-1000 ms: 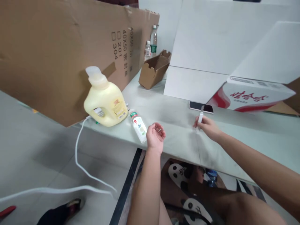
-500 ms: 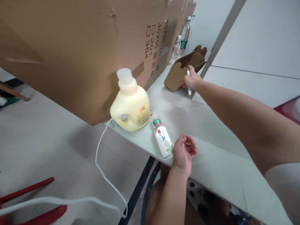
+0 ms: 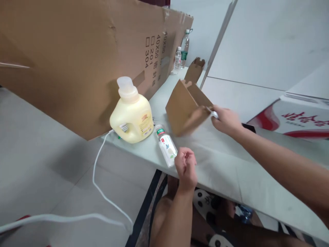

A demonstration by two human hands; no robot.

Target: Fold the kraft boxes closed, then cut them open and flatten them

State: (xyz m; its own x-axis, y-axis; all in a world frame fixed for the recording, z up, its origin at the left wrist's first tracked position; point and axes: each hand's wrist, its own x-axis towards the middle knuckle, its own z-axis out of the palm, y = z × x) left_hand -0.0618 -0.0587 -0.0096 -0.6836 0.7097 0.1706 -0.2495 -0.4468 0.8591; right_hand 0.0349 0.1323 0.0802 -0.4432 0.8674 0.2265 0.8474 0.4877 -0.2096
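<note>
Right hand [image 3: 226, 120] clamped on the rim of the small brown cardboard box [image 3: 186, 108], tipped up on one edge over the surface [image 3: 231, 164], open side turned toward the arm. Something small and white pinched in the same fingers, too blurred to name. Left hand [image 3: 185, 165] curled loosely near the front edge, empty as far as visible, just beside the little water bottle [image 3: 166, 145] lying flat. Yellow detergent jug [image 3: 131, 115] parked upright against the big cardboard sheet [image 3: 77, 58], white cable [image 3: 102, 192] trailing down to the floor. Red-and-white carton [image 3: 295, 120] off to the right.
</note>
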